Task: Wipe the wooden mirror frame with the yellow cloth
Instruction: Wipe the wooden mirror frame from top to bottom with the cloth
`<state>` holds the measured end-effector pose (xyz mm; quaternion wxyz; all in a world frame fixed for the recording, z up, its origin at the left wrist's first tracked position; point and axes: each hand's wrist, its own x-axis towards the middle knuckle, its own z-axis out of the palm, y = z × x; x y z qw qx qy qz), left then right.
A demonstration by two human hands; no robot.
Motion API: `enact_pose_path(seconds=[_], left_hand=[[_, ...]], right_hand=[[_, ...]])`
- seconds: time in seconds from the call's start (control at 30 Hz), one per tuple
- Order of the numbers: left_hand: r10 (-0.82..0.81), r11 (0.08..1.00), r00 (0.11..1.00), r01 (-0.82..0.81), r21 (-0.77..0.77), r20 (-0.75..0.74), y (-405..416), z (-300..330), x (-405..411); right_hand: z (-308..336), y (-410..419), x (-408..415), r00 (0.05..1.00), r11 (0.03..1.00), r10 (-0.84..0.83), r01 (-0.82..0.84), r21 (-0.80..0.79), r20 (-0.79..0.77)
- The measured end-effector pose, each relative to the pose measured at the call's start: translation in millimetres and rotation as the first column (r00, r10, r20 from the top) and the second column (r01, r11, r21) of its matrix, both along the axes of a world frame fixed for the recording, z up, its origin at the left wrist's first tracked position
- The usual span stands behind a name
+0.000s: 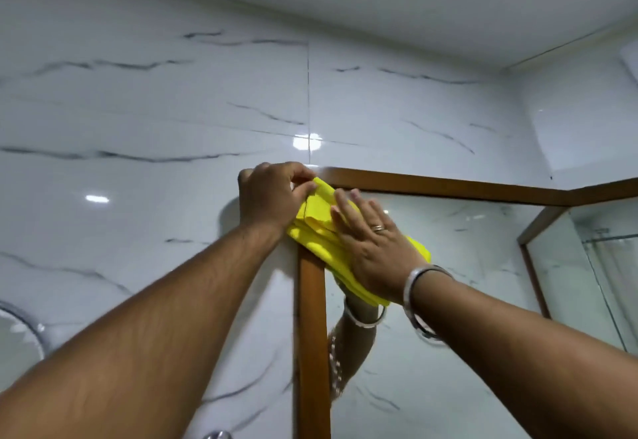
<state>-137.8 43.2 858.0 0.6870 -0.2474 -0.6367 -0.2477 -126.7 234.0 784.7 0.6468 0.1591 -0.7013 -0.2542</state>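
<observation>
The wooden mirror frame [311, 335] runs up the middle of the view and turns right along its top rail. A folded yellow cloth [319, 235] lies over the frame's upper left corner. My left hand [272, 195] curls over that corner and pinches the cloth's top end between thumb and fingers. My right hand [371, 247] lies flat, fingers together, pressing the cloth against the frame and the mirror glass. A ring and a metal bangle are on my right hand and wrist. The corner itself is hidden under the cloth.
White marble-look tiles [155, 128] cover the wall left of and above the mirror. The mirror glass [448, 300] reflects my arm and a glass partition at the right. A round chrome-rimmed object [20, 331] sits at the left edge.
</observation>
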Motion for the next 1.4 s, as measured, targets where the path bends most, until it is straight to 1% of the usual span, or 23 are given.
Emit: enact_pose_path(seconds=[0.07, 0.1, 0.13, 0.2, 0.27, 0.3, 0.37, 0.43, 0.47, 0.6, 0.67, 0.73, 0.8, 0.87, 0.9, 0.97, 1.0, 1.07, 1.13, 1.2, 1.27, 1.33, 1.4], left_hand=[[0.029, 0.999, 1.000, -0.029, -0.024, -0.008, 1.0, 5.3, -7.2], [0.040, 0.998, 0.999, -0.041, -0.039, -0.034, 1.8, 4.1, -8.8], [0.047, 0.998, 0.997, -0.051, -0.047, -0.065, 2.3, -0.1, -9.3], [0.059, 0.998, 0.994, -0.063, -0.031, -0.096, -0.9, -16.3, -11.0], [0.143, 0.989, 0.989, -0.144, -0.028, -0.028, -11.2, -40.6, -15.7], [0.230, 0.972, 0.973, -0.228, -0.062, 0.017, -18.1, -54.3, -20.0], [0.460, 0.868, 0.888, -0.447, -0.214, 0.012, -32.8, -74.3, -26.8], [0.575, 0.772, 0.818, -0.548, -0.322, -0.014, -41.4, -81.9, -30.8], [0.591, 0.756, 0.807, -0.559, -0.342, -0.012, -42.9, -81.6, -31.5], [0.600, 0.751, 0.800, -0.575, -0.324, -0.029, -38.9, -78.4, -39.3], [0.599, 0.751, 0.800, -0.579, -0.316, -0.042, -39.7, -79.3, -41.9], [0.592, 0.752, 0.804, -0.574, -0.323, -0.051, -40.2, -75.9, -39.3], [0.605, 0.730, 0.794, -0.582, -0.357, -0.059, -42.3, -79.1, -38.0], [0.619, 0.704, 0.782, -0.593, -0.391, -0.070, -51.9, -86.2, -37.0], [0.616, 0.699, 0.783, -0.592, -0.400, -0.081, -58.2, -91.5, -35.3], [0.618, 0.696, 0.781, -0.597, -0.398, -0.091, -72.2, -104.1, -33.2], [0.624, 0.697, 0.778, -0.599, -0.393, -0.080, -77.0, -109.0, -32.8], [0.636, 0.698, 0.769, -0.607, -0.380, -0.062, -78.7, -113.3, -32.6], [0.637, 0.704, 0.770, -0.606, -0.371, -0.051, -75.6, -112.2, -33.3], [0.630, 0.708, 0.774, -0.604, -0.367, -0.057, -75.0, -109.7, -33.4], [0.641, 0.697, 0.765, -0.616, -0.367, -0.066, -75.6, -109.1, -33.3], [0.652, 0.688, 0.755, -0.626, -0.367, -0.066, -75.7, -110.0, -34.7], [0.658, 0.686, 0.751, -0.629, -0.367, -0.058, -74.0, -109.9, -35.6]], right_hand=[[4.5, -4.2, -17.7, 0.995, 0.993, 0.049, -0.057, 0.101, 0.082], [5.5, -2.9, -24.0, 0.986, 0.990, 0.082, -0.097, 0.100, 0.145], [6.3, 0.7, -27.1, 0.973, 0.989, 0.113, -0.131, 0.076, 0.201], [8.1, 7.6, -28.5, 0.955, 0.984, 0.165, -0.175, 0.019, 0.246], [10.0, 10.4, -25.5, 0.945, 0.974, 0.227, -0.225, -0.037, 0.235], [11.2, 10.5, -24.0, 0.943, 0.969, 0.248, -0.240, -0.063, 0.223], [15.3, 8.9, -21.1, 0.949, 0.966, 0.249, -0.230, -0.114, 0.196], [21.4, 6.9, -23.4, 0.962, 0.968, 0.224, -0.202, -0.145, 0.156], [24.1, 6.2, -26.4, 0.962, 0.964, 0.235, -0.212, -0.160, 0.138], [38.6, 1.7, -36.5, 0.959, 0.947, 0.260, -0.230, -0.223, 0.112], [29.6, -4.1, -37.5, 0.949, 0.925, 0.299, -0.261, -0.275, 0.104], [-10.2, -11.1, -37.5, 0.922, 0.880, 0.380, -0.336, -0.335, 0.076], [-83.0, -17.9, -40.1, 0.905, 0.865, 0.417, -0.368, -0.340, 0.081], [-144.5, -18.4, -34.6, 0.892, 0.874, 0.434, -0.384, -0.298, 0.123], [-156.1, -13.0, -30.0, 0.891, 0.889, 0.425, -0.380, -0.255, 0.156], [-135.9, -0.6, -26.2, 0.899, 0.918, 0.383, -0.346, -0.193, 0.212], [-113.4, 0.1, -23.9, 0.905, 0.923, 0.366, -0.323, -0.207, 0.218], [-53.1, -5.6, -21.4, 0.922, 0.899, 0.363, -0.308, -0.310, 0.134], [2.4, -17.7, -23.2, 0.933, 0.868, 0.343, -0.270, -0.417, 0.110], [24.4, -27.3, -27.3, 0.939, 0.864, 0.330, -0.260, -0.430, 0.096], [7.4, -29.6, -28.6, 0.920, 0.863, 0.385, -0.330, -0.383, 0.077], [-44.3, -25.8, -31.7, 0.890, 0.854, 0.444, -0.387, -0.347, 0.101], [-113.1, -16.2, -34.2, 0.884, 0.871, 0.440, -0.379, -0.314, 0.155]])
